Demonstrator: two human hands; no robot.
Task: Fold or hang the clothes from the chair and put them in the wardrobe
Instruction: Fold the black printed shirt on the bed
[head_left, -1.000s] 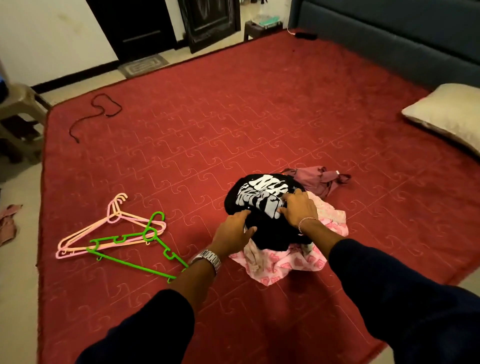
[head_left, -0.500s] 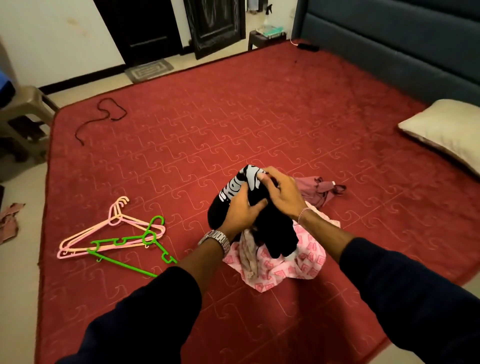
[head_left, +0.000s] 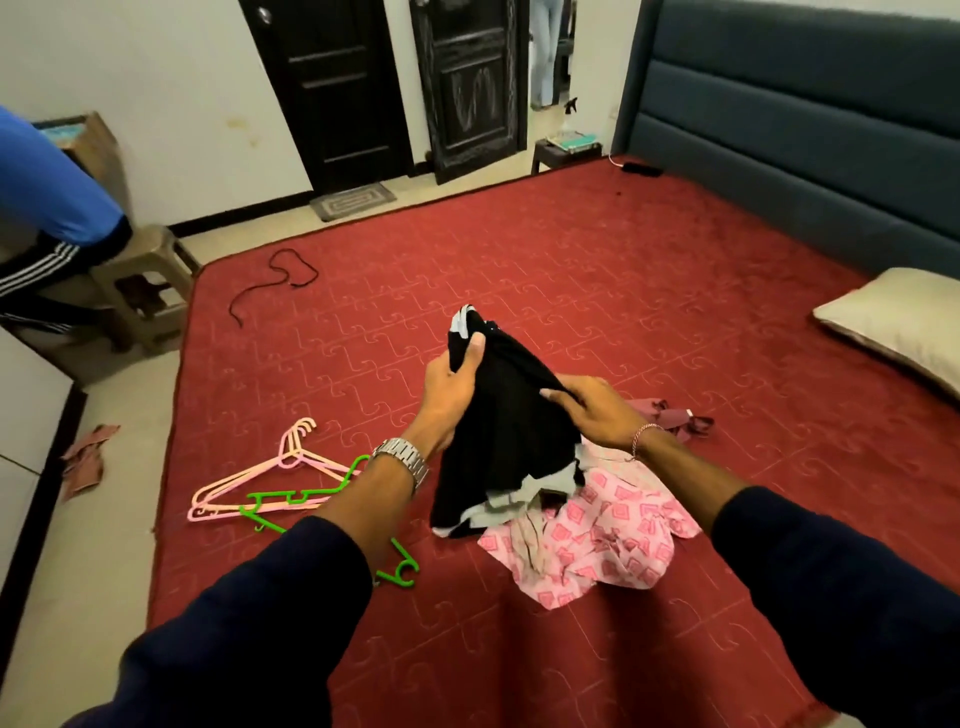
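A black shirt with white print (head_left: 506, 431) hangs lifted above the red bed cover (head_left: 571, 270). My left hand (head_left: 449, 382) grips its upper left edge and my right hand (head_left: 592, 408) pinches its upper right edge. Its lower hem still touches the pile. Under it lies a pink patterned garment (head_left: 597, 540), and a maroon garment (head_left: 670, 415) lies just behind my right wrist. Pink hangers (head_left: 249, 478) and a green hanger (head_left: 311, 499) lie on the cover to the left of my left arm.
A cream pillow (head_left: 904, 322) lies at the right by the dark blue headboard (head_left: 810, 135). A black cord (head_left: 280, 275) lies far left on the cover. A plastic stool (head_left: 145, 280) and a seated person's leg stand off the bed's left. Dark doors (head_left: 343, 93) are behind.
Both hands took hold of the black shirt on the pile and raised it up, so it now hangs between them. The view has tilted upward, showing more of the room.
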